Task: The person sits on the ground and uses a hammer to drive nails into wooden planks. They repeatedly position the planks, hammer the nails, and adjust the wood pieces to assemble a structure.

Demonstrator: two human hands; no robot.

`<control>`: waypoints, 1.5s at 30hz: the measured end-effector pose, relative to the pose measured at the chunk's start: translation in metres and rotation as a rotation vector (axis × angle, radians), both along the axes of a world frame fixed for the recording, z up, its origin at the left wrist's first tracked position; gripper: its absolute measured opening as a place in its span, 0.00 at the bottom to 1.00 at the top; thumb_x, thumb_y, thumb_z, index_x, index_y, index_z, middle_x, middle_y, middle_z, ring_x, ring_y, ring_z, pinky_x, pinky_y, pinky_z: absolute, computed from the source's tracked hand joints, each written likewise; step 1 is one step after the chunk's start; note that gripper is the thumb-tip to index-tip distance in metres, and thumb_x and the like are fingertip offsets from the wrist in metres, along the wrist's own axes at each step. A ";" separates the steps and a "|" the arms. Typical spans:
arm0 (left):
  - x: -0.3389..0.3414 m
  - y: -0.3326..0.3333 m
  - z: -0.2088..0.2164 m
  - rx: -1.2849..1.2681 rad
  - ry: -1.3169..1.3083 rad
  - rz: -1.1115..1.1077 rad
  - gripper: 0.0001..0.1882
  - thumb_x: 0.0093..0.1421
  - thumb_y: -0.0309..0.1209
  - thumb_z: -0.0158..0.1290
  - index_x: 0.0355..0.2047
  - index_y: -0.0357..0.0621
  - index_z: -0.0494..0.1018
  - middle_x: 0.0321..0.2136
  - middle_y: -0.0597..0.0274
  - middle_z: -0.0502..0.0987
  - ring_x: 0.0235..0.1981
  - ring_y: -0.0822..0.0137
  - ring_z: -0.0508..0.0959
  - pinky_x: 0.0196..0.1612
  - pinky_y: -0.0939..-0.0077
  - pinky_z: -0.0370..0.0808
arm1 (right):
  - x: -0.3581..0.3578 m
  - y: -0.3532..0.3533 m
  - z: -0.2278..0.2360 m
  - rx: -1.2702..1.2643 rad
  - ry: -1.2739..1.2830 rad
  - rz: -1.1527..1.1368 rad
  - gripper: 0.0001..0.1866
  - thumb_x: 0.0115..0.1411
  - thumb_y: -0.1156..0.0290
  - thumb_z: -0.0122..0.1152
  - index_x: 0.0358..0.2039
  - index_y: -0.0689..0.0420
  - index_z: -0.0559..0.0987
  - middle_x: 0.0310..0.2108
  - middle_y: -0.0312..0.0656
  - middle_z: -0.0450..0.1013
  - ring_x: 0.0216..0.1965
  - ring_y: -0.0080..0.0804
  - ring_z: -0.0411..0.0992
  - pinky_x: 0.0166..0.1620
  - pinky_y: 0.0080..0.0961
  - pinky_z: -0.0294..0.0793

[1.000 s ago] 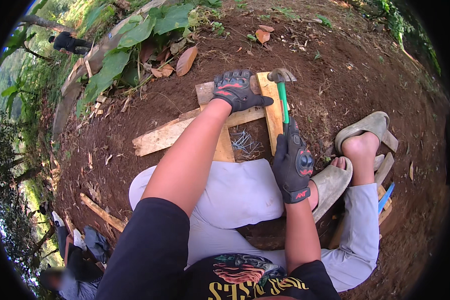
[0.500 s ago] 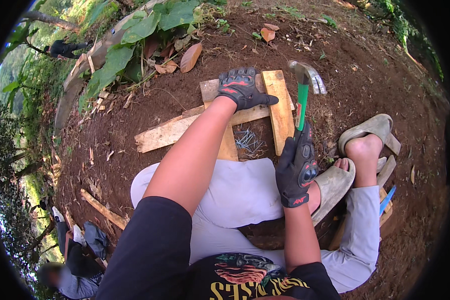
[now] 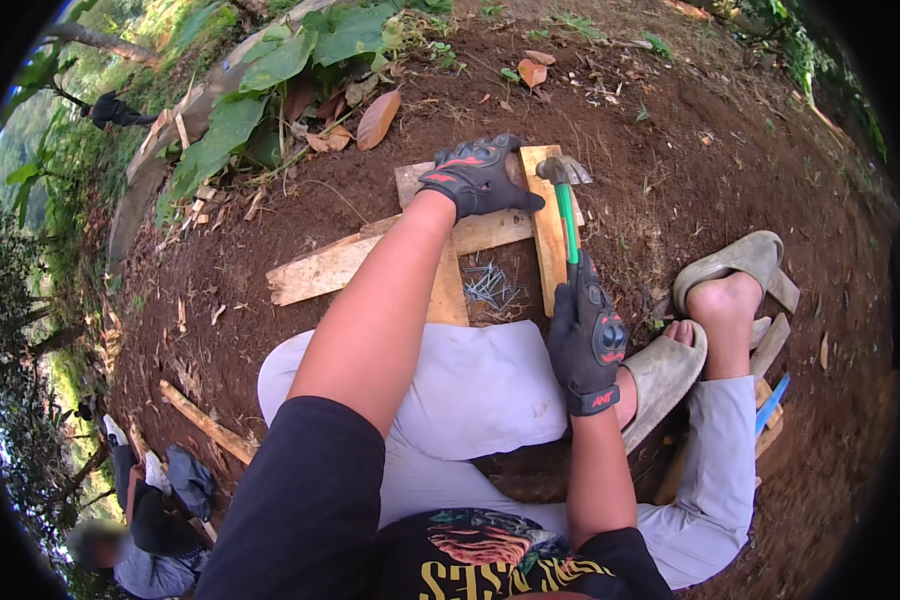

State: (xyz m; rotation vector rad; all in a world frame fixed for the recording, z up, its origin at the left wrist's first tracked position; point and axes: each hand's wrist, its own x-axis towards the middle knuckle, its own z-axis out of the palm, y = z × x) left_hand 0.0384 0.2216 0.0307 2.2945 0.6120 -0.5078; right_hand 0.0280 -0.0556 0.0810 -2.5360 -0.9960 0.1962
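Note:
My left hand (image 3: 478,180), in a black glove with red marks, curls over the far part of a wooden frame of pale planks, its thumb stretched toward the right upright plank (image 3: 547,235). A longer plank (image 3: 340,266) runs crosswise beneath that hand. In my gloved right hand (image 3: 590,340) is a claw hammer (image 3: 567,215) with a green handle. Its metal head is over the far end of the upright plank; I cannot tell whether it touches. Loose nails (image 3: 490,284) lie in a heap on the soil between the uprights. My left fingertips are hidden.
My sandalled foot (image 3: 730,290) is at the right, beside wood offcuts and a blue strip (image 3: 773,399). A wooden stick (image 3: 207,420) lies on the soil at left. Leafy plants (image 3: 300,60) grow beyond the frame. Another person (image 3: 150,540) sits at lower left; one more is far back.
The hammer has swung left and down, bringing its head from beside the upright plank to over its far end. My left hand and the frame have shifted slightly left in view.

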 end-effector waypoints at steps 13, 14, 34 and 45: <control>0.055 0.009 -0.017 -0.053 -0.027 0.036 0.44 0.71 0.70 0.37 0.58 0.44 0.82 0.54 0.36 0.82 0.56 0.39 0.82 0.62 0.50 0.76 | -0.001 -0.005 -0.014 0.035 0.015 -0.001 0.25 0.74 0.70 0.57 0.67 0.65 0.74 0.51 0.61 0.81 0.46 0.55 0.84 0.47 0.45 0.83; 0.055 0.008 -0.020 0.004 -0.058 0.025 0.44 0.71 0.70 0.37 0.53 0.43 0.84 0.51 0.38 0.84 0.55 0.40 0.83 0.61 0.50 0.77 | -0.001 -0.003 -0.015 0.035 -0.003 0.006 0.25 0.74 0.70 0.57 0.68 0.66 0.74 0.51 0.61 0.81 0.46 0.55 0.84 0.47 0.45 0.83; 0.035 0.001 -0.027 0.142 -0.271 0.120 0.36 0.66 0.68 0.52 0.47 0.49 0.87 0.44 0.48 0.87 0.49 0.48 0.86 0.55 0.53 0.81 | -0.004 0.002 -0.022 0.012 -0.016 -0.016 0.24 0.74 0.70 0.56 0.67 0.67 0.74 0.54 0.63 0.80 0.50 0.59 0.82 0.50 0.48 0.82; 0.034 -0.006 -0.042 0.123 -0.320 0.145 0.30 0.74 0.58 0.43 0.53 0.49 0.81 0.53 0.48 0.84 0.54 0.44 0.83 0.59 0.48 0.78 | -0.002 0.004 -0.018 -0.017 0.006 -0.017 0.24 0.74 0.69 0.56 0.67 0.66 0.74 0.52 0.63 0.80 0.48 0.58 0.82 0.50 0.47 0.81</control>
